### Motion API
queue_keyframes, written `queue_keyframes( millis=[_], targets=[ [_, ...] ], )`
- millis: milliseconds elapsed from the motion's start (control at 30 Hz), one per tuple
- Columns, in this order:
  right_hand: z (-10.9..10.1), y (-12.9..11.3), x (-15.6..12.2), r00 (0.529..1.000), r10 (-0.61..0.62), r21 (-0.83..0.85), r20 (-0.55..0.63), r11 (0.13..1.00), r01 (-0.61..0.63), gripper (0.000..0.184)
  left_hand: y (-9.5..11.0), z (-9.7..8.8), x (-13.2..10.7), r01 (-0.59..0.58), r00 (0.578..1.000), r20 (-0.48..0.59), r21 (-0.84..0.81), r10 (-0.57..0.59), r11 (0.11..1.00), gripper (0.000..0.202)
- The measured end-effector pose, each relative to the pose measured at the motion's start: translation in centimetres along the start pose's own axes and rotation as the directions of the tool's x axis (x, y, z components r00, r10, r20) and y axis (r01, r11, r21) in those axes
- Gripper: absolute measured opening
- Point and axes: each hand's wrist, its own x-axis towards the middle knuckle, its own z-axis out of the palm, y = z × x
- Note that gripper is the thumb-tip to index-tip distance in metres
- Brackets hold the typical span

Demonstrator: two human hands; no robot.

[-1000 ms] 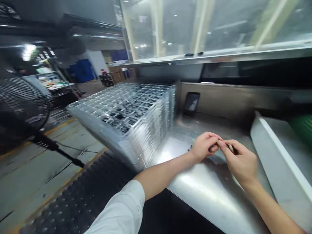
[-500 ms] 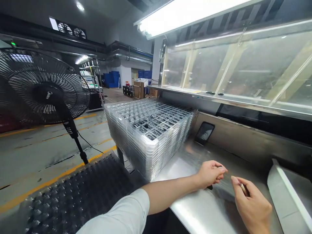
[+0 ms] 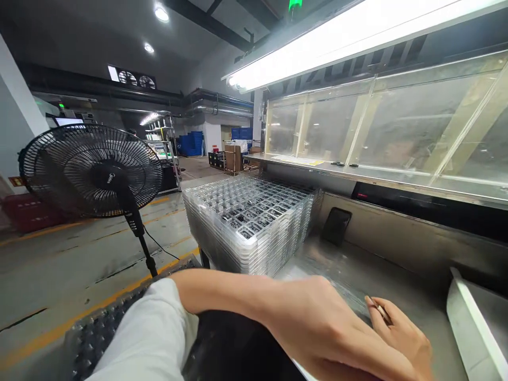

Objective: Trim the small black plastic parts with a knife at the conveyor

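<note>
My left hand [image 3: 329,328] is large and close in the lower middle, back of the hand up, reaching rightward across the front of my right wrist. Its fingertips are hidden, so whether it holds anything does not show. Beyond it, my right hand [image 3: 400,328] is closed in a pinch over the steel bench [image 3: 357,264]. A small thin, light-coloured piece [image 3: 383,313] sits between its thumb and fingers; its kind cannot be made out. Left of the hands stands a stack of clear plastic trays [image 3: 246,222], with small dark metallic parts in several pockets of the top one.
A phone [image 3: 336,226] leans against the bench's back wall. At right is a white bin [image 3: 472,328]. A black fan [image 3: 107,177] stands on the left, above a dark pocketed tray [image 3: 91,338]. A shelf [image 3: 317,165] and a lamp [image 3: 337,47] hang over the bench.
My left hand has come nearer the camera and swung down and right, across my right wrist. My right hand keeps its pinch on the thin piece. The camera has tilted up slightly.
</note>
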Motion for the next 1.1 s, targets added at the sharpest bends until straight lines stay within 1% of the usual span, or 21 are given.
queue_keyframes(
  millis=[33,67,100,167,200,233,267,300,333,367,400,433,467,500,567,667,767,833,933,1000,1100],
  targets=[
    [0.0,0.0,0.1,0.999,0.038,0.021,0.016,0.999,-0.039,0.037,0.8,-1.9,-0.4,0.018,0.998,-0.057,0.161,-0.009,0.987,0.026],
    [0.1,0.1,0.2,0.997,0.066,0.026,0.030,0.997,-0.066,0.037,1.1,-3.9,-0.7,0.055,0.995,-0.099,0.305,-0.026,0.951,0.025],
    [0.1,0.2,0.3,0.996,0.078,0.017,0.042,0.997,-0.079,0.037,0.8,-6.2,-0.9,0.107,0.989,-0.140,0.426,-0.052,0.898,0.024],
    [0.3,0.5,0.5,0.994,0.092,-0.009,0.055,0.996,-0.091,0.042,-1.1,-11.3,-1.4,0.232,0.971,-0.195,0.611,-0.140,0.757,0.025],
    [0.3,0.6,0.6,0.994,0.096,-0.023,0.058,0.995,-0.095,0.044,-2.5,-14.0,-1.6,0.324,0.945,-0.260,0.673,-0.197,0.665,0.027],
    [0.4,0.8,0.7,0.994,0.097,-0.036,0.060,0.995,-0.095,0.045,-4.2,-16.8,-2.0,0.422,0.906,-0.307,0.706,-0.292,0.568,0.028],
    [0.4,0.9,0.8,0.993,0.097,-0.047,0.065,0.994,-0.094,0.045,-5.9,-19.5,-2.4,0.519,0.847,-0.367,0.729,-0.385,0.447,0.028],
    [0.4,1.0,0.8,0.992,0.102,-0.058,0.075,0.994,-0.098,0.046,-7.7,-21.9,-2.9,0.600,0.772,-0.430,0.737,-0.468,0.312,0.029],
    [0.4,1.2,0.9,0.990,0.111,-0.070,0.088,0.992,-0.105,0.046,-9.4,-24.1,-3.4,0.666,0.685,-0.491,0.722,-0.538,0.188,0.030],
    [0.4,1.2,1.0,0.987,0.121,-0.081,0.102,0.990,-0.113,0.046,-11.0,-25.9,-3.9,0.712,0.595,-0.527,0.696,-0.607,0.093,0.031],
    [0.3,1.3,1.1,0.985,0.129,-0.091,0.115,0.989,-0.119,0.046,-12.5,-27.3,-4.5,0.739,0.520,-0.545,0.673,-0.658,0.026,0.030],
    [0.3,1.4,1.1,0.983,0.136,-0.100,0.124,0.987,-0.124,0.046,-13.9,-28.3,-4.9,0.755,0.467,-0.551,0.656,-0.692,-0.012,0.029],
    [0.2,1.5,1.2,0.981,0.144,-0.111,0.131,0.985,-0.130,0.046,-15.2,-29.0,-5.3,0.765,0.431,-0.547,0.644,-0.718,-0.031,0.027],
    [0.2,1.6,1.3,0.979,0.150,-0.122,0.137,0.984,-0.133,0.046,-16.4,-29.4,-5.6,0.770,0.413,-0.540,0.637,-0.733,-0.036,0.026],
    [0.2,1.9,1.5,0.975,0.161,-0.145,0.151,0.979,-0.140,0.049,-18.6,-29.6,-5.9,0.779,0.396,-0.527,0.626,-0.752,-0.028,0.024],
    [0.4,2.3,1.7,0.970,0.179,-0.180,0.165,0.972,-0.149,0.050,-21.3,-29.5,-5.9,0.798,0.383,-0.506,0.603,-0.773,0.000,0.020],
    [0.6,2.7,1.8,0.969,0.186,-0.205,0.163,0.967,-0.152,0.051,-23.1,-29.6,-5.9,0.814,0.389,-0.484,0.579,-0.784,0.046,0.016],
    [0.7,2.7,1.9,0.970,0.176,-0.214,0.166,0.967,-0.139,0.051,-23.6,-29.7,-6.1,0.823,0.401,-0.475,0.563,-0.783,0.080,0.018],
    [0.7,2.6,1.8,0.966,0.177,-0.227,0.189,0.965,-0.132,0.051,-23.5,-29.8,-6.4,0.836,0.414,-0.476,0.537,-0.776,0.116,0.028],
    [0.7,2.4,1.7,0.964,0.176,-0.232,0.201,0.964,-0.128,0.052,-23.0,-29.8,-6.6,0.842,0.418,-0.490,0.526,-0.765,0.123,0.032],
    [0.7,2.2,1.6,0.967,0.149,-0.231,0.205,0.968,-0.100,0.054,-21.8,-30.0,-6.7,0.843,0.427,-0.529,0.527,-0.733,0.111,0.034]
  ],
)
